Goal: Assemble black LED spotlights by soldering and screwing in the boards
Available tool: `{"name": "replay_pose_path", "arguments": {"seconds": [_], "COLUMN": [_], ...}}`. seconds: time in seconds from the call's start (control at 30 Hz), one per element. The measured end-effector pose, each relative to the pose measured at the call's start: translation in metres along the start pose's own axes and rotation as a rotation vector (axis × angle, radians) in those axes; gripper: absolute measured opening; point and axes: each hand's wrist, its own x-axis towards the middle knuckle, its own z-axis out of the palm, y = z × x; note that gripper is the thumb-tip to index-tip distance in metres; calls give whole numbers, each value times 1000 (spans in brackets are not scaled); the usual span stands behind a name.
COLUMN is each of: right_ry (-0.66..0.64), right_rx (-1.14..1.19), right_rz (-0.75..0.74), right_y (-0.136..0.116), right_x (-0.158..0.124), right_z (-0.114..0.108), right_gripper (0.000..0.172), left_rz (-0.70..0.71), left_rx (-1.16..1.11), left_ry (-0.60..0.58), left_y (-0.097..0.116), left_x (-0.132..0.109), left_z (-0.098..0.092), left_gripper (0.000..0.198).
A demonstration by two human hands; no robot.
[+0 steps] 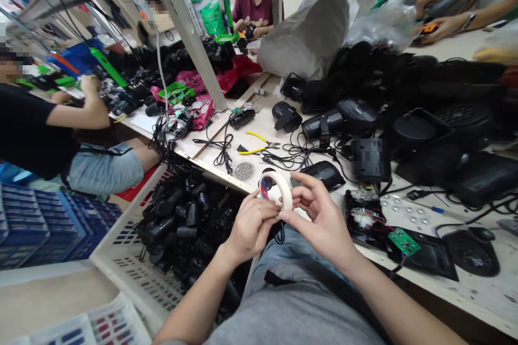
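Observation:
A roll of cream masking tape is held upright over the table's front edge, just above my lap. My left hand grips its lower left side, fingers closed against it. On the other side, my right hand holds the roll between thumb and curled fingers. Behind the roll lie a small round heap of screws and yellow-handled pliers. A black housing rests just beyond my right hand. To the right, an opened black housing is wired to a green circuit board.
Black housings and cables crowd the table. A white crate full of black parts stands at my left, near blue crates. A slanting metal post rises from the table. Co-workers sit left and opposite.

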Motion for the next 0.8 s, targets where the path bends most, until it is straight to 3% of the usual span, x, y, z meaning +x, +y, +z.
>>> {"name": "replay_pose_path", "arguments": {"seconds": [0.3, 0.47, 0.67, 0.8], "right_ry": [-96, -68, -11, 35], "right_rx": [-65, -39, -61, -252], "right_rz": [105, 157, 134, 14], "right_y": [-7, 0, 4, 6], "right_x": [-10, -17, -22, -24], "right_z": [-16, -13, -9, -9], "right_gripper": [48, 42, 44, 40], "left_rz": [96, -72, -347, -389], "left_rx": [6, -14, -350, -287], "left_ry": [-94, -23, 9, 77], "left_y": [0, 14, 31, 36], "left_x": [-3, -4, -10, -7], "left_z": [9, 11, 26, 29], "left_gripper": [25, 34, 49, 37]}}
